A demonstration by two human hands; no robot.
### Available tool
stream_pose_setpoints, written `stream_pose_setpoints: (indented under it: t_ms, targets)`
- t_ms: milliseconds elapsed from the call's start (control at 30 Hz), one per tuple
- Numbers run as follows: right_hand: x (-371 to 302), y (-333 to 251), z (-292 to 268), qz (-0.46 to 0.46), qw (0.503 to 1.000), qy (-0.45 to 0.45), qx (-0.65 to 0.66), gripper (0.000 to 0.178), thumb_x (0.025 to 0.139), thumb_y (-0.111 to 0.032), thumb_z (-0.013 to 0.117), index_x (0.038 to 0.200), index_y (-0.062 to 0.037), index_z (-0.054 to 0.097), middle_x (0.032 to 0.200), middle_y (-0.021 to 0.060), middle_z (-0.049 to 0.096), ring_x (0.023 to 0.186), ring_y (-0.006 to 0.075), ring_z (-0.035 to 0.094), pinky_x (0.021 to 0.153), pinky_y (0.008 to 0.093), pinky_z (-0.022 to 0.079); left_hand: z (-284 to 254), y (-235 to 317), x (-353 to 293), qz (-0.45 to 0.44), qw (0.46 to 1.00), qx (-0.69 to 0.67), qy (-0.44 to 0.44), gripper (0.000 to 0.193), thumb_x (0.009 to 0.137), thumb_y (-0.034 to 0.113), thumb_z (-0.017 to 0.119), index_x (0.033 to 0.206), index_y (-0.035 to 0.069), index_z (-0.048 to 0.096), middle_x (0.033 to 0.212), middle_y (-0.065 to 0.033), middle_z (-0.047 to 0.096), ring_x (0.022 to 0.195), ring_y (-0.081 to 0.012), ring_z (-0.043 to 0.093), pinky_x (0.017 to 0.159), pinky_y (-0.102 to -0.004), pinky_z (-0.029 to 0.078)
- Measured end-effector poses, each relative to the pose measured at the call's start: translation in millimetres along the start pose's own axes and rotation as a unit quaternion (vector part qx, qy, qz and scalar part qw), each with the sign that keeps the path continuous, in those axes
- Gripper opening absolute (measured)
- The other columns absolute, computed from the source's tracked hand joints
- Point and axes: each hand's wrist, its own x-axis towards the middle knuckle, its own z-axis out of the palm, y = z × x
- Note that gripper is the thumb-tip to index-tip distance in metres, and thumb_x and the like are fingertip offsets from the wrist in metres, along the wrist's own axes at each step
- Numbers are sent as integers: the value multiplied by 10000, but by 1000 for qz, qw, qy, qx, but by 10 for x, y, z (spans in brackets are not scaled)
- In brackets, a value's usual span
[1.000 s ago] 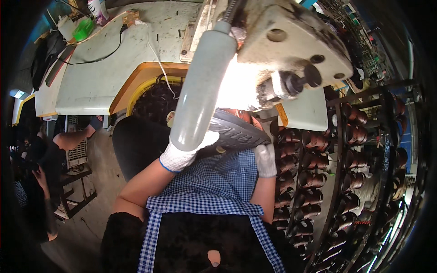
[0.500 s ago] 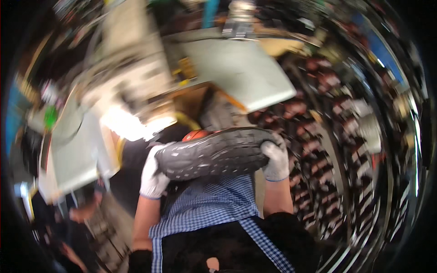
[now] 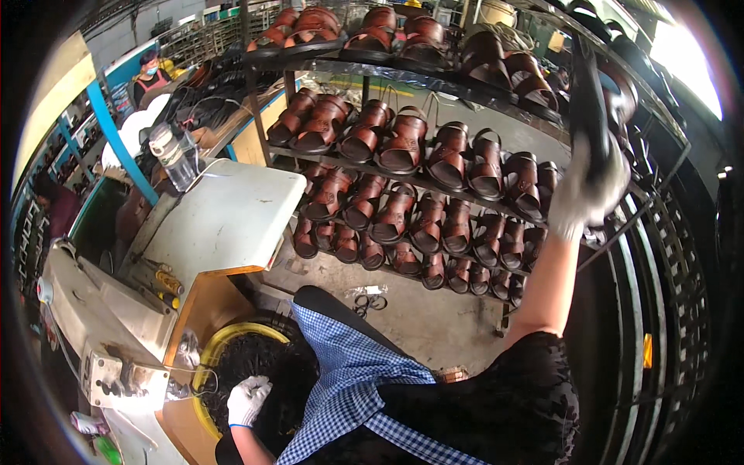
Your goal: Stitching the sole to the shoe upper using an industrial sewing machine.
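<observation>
Right hand (image 3: 590,194) is up high at the right, white glove clenched around a dark sandal (image 3: 590,108) held edge-on against the rack (image 3: 659,232). The sandal sits at the rack's upper right end, above the rows of brown ones. To do this well, I'd say: tip the sole flat, slide it heel-first into a free slot, and only loosen the fingers once the shelf carries it; those wire shelves slope, so a careless drop could slide.

Left hand (image 3: 248,399) is low at near left, gloved, resting on the dark scraps in the yellow-rimmed bin (image 3: 225,349); whether it grips anything, I cannot tell.

Brown sandals (image 3: 403,147): glossy leather-like straps, rounded toes, buckles. Black metal rack frame. Pale, smooth, boxy machine (image 3: 225,217) at left. Checked blue cotton apron (image 3: 349,372).
</observation>
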Motion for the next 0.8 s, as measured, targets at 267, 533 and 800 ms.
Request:
stream_pose_setpoints:
  t_ms: [267, 533, 800]
  targets:
    - [139, 1639, 499, 68, 900, -405, -148, 458, 891, -223, 666, 1343, -177, 603, 1291, 120, 627, 1189, 363, 573, 1016, 450, 476, 130, 544, 137, 74, 997, 25, -9, 287, 822, 238, 734, 1040, 52, 751, 1087, -151, 736, 1047, -311, 694, 933, -374, 532]
    - [211, 2470, 257, 144, 850, -450, -233, 508, 841, -200, 719, 1338, -163, 624, 1315, 108, 642, 1239, 293, 593, 1056, 404, 456, 157, 639, 30, 66, 997, 22, -22, 270, 827, 215, 731, 1043, 55, 753, 1086, -134, 738, 1045, -294, 699, 932, -364, 535]
    - [638, 1156, 323, -21, 1000, 0, -16, 209, 903, -109, 739, 1074, 9, 717, 1006, 103, 740, 881, 251, 674, 824, 392, 531, 273, 710, -138, 65, 984, -165, -28, 339, 873, 191, 710, 1154, 2, 701, 1105, -95, 721, 1013, -198, 677, 918, -332, 522]
